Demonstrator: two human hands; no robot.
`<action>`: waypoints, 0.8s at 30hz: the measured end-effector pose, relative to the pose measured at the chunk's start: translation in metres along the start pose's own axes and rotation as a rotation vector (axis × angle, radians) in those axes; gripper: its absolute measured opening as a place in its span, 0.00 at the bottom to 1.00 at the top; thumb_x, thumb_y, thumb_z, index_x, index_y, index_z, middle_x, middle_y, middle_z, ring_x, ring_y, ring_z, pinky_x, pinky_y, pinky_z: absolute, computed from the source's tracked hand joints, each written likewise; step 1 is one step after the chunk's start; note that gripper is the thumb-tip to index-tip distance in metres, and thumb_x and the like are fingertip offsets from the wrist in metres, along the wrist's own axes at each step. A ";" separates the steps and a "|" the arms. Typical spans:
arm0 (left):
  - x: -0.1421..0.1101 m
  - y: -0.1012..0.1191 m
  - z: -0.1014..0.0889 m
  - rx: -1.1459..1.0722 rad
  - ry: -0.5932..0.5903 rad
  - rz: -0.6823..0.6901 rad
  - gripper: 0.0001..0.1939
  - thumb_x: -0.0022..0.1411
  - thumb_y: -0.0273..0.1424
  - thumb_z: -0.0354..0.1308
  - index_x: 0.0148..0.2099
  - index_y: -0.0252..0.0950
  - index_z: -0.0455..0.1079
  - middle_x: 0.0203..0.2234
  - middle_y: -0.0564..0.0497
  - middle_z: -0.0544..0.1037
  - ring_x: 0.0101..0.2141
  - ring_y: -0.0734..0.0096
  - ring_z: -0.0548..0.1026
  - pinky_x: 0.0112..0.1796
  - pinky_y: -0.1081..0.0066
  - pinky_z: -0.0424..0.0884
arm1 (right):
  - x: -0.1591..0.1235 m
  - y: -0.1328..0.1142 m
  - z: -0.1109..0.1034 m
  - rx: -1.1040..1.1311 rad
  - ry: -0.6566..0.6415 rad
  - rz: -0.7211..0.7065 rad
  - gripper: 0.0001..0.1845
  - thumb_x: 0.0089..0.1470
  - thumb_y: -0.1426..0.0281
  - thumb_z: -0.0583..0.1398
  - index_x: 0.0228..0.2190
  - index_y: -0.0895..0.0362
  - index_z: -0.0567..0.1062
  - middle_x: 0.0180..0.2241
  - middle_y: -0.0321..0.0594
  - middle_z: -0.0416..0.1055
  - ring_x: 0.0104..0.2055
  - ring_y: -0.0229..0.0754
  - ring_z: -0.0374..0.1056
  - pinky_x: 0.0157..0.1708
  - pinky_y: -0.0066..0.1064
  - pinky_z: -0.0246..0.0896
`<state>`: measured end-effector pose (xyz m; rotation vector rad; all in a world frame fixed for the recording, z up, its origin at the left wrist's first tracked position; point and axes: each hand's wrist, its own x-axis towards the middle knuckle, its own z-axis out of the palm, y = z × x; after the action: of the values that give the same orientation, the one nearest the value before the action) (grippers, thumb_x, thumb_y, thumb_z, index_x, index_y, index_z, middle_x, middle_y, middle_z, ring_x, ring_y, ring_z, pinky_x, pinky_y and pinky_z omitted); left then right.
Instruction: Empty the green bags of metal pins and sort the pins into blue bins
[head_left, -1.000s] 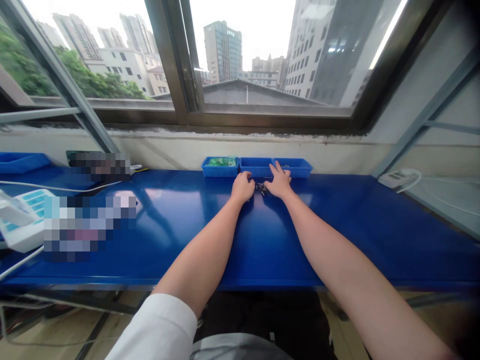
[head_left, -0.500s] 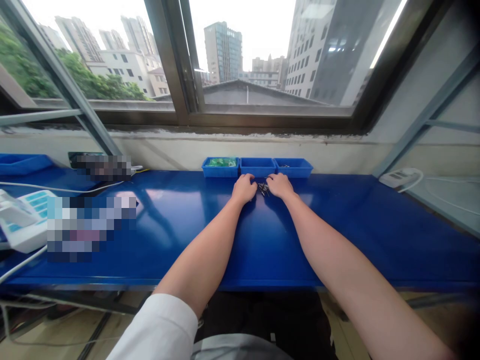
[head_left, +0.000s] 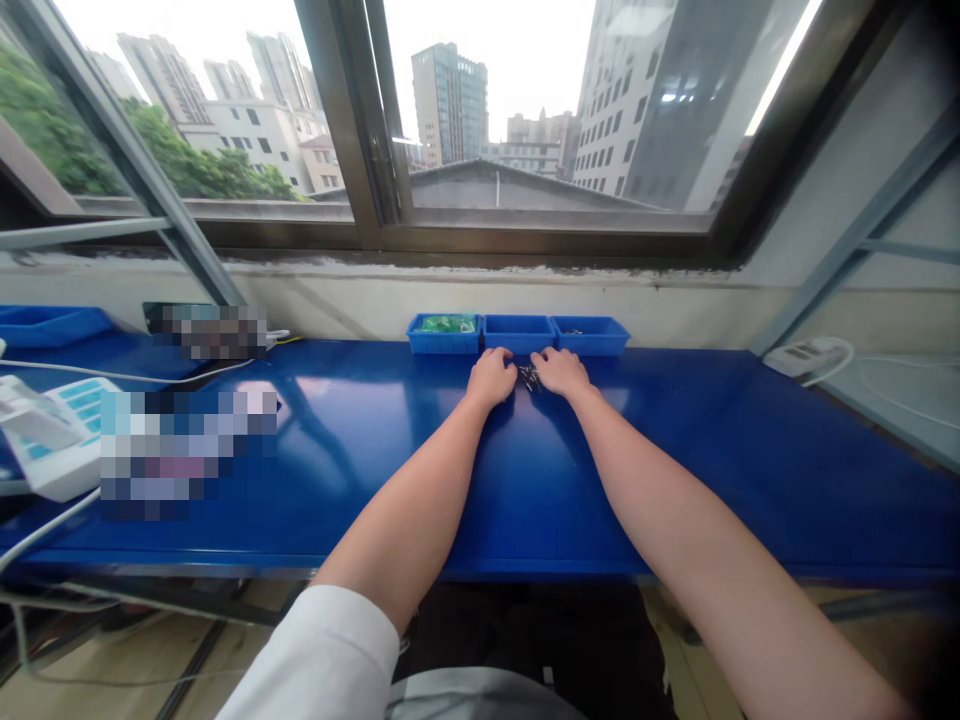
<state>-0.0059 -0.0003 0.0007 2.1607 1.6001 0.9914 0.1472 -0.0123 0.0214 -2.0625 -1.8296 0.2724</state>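
Note:
A small pile of thin metal pieces (head_left: 530, 378), dark and shiny like screws, lies on the blue table (head_left: 360, 460) between my two hands. On its left side, my left hand (head_left: 492, 376) rests on the tabletop with bent fingers, thumb and forefinger apart. My right hand (head_left: 562, 371) is at the pile's right edge, its fingers loosely spread and the fingertips by the pieces. Nothing shows in either hand, though the undersides of the fingers are hidden. Just behind the hands stands a blue bin (head_left: 518, 331) whose visible inside shows no contents.
Left of that bin, another blue bin (head_left: 444, 340) holds green packets; the right bin (head_left: 591, 338) has a few small metal pieces. A white device (head_left: 56, 440) and blurred items are at left. A power strip (head_left: 806, 355) lies at right, below the window.
My right fingers have shifted slightly at the pile, and a few pieces lie a little differently. My left hand stays nearly in place. The whole view has moved slightly.

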 end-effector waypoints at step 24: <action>0.001 -0.002 0.001 -0.001 0.012 0.011 0.16 0.58 0.28 0.50 0.49 0.34 0.70 0.47 0.43 0.73 0.48 0.62 0.72 0.51 0.66 0.65 | 0.009 0.013 0.010 0.055 0.167 0.055 0.12 0.48 0.71 0.58 0.35 0.62 0.78 0.42 0.60 0.70 0.48 0.58 0.66 0.43 0.45 0.63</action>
<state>-0.0065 0.0010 -0.0010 2.1690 1.5947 1.0102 0.1565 -0.0031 0.0083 -2.0347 -1.6511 0.1573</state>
